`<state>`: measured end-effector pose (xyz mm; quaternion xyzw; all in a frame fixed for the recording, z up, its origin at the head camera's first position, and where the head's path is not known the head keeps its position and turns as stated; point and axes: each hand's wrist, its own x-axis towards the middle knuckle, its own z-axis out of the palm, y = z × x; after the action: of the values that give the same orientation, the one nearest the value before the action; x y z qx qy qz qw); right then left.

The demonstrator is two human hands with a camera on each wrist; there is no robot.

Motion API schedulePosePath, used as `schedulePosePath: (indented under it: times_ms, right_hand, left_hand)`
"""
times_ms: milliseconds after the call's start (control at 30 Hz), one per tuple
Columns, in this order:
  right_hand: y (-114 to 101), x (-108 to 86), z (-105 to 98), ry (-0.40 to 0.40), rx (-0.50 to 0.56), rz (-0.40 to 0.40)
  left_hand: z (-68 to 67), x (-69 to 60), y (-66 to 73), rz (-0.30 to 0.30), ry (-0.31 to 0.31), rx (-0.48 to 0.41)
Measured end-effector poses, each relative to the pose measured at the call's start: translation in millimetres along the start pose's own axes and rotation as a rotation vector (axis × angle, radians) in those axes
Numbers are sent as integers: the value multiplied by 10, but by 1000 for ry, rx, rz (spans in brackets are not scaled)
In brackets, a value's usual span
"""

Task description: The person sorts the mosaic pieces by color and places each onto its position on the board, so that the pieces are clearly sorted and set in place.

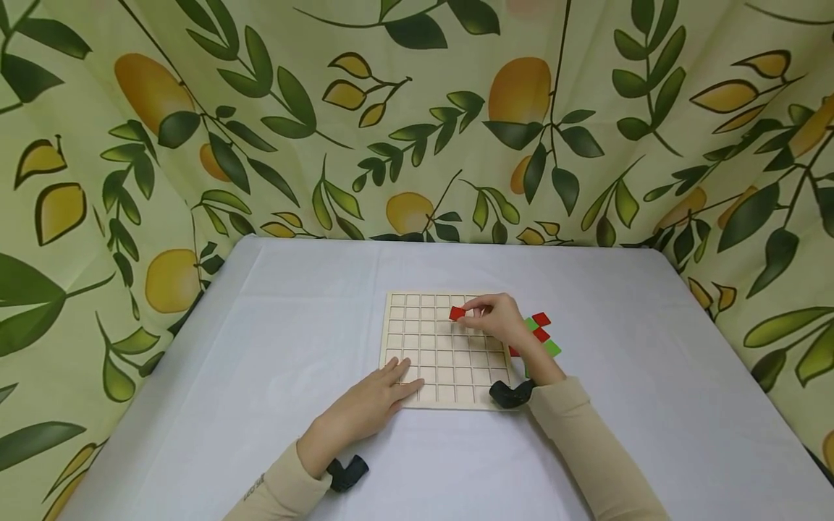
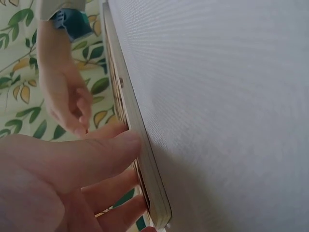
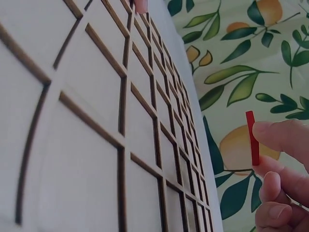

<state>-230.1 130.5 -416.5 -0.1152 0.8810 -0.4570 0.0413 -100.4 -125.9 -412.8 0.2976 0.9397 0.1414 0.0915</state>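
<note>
A square wooden grid board [image 1: 430, 354] lies on the table, its cells marked off by thin ridges. My right hand [image 1: 498, 318] pinches a small red square tile [image 1: 457, 313] between thumb and fingers over the board's far part. Seen in the right wrist view, the red tile [image 3: 252, 138] is edge-on and apart from the grid [image 3: 96, 92]. At the board's near left corner my left hand [image 1: 365, 405] rests with fingers extended and spread. In the left wrist view, the left thumb [image 2: 106, 154] touches the board's side edge [image 2: 145, 150].
Red and green tiles [image 1: 543, 334] lie in a loose group beside the board's right edge, partly hidden by the right forearm. A white cloth [image 1: 313, 311] covers the table. A patterned curtain [image 1: 417, 130] hangs behind it. Dark straps [image 1: 348, 474] sit at both wrists.
</note>
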Motion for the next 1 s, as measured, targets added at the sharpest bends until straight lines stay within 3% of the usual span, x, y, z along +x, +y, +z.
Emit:
schedulePosePath:
  times_ms: [367,633,1000]
  right_hand:
    - [-41,88,123,-56,37,-22]
    - [-74,123,251,-98,60,-55]
    - [-138,171,399,-133,60,-45]
  left_hand:
    - [1,11,-1,1,-23,4]
    - [5,2,4,-5,-7,13]
    - [6,-3,11,-19,-20,-10]
